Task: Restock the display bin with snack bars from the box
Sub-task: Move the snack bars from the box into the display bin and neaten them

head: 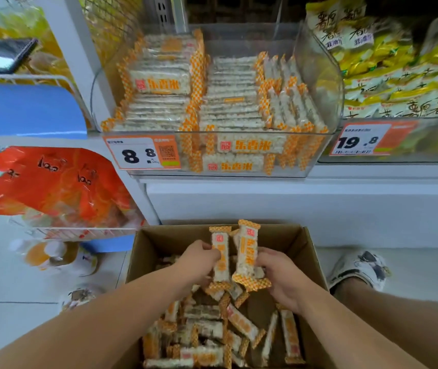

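A brown cardboard box [311, 251] sits on the floor below me, with several white snack bars [242, 326] in orange-checked wrappers loose inside. My left hand [199, 259] grips an upright snack bar [221, 251] over the box. My right hand [279, 275] holds a bunch of upright bars [248, 251] beside it. Above, on the shelf, the clear plastic display bin [327, 83] holds rows of the same bars, stacked flat at left and middle and standing on edge at right.
A price tag reading 8.8 [142, 153] hangs on the bin's front. Yellow snack bags [388, 75] fill the neighbouring bin at right. Orange bags [53, 182] lie in a wire rack at left. My slippered foot [359, 270] stands right of the box.
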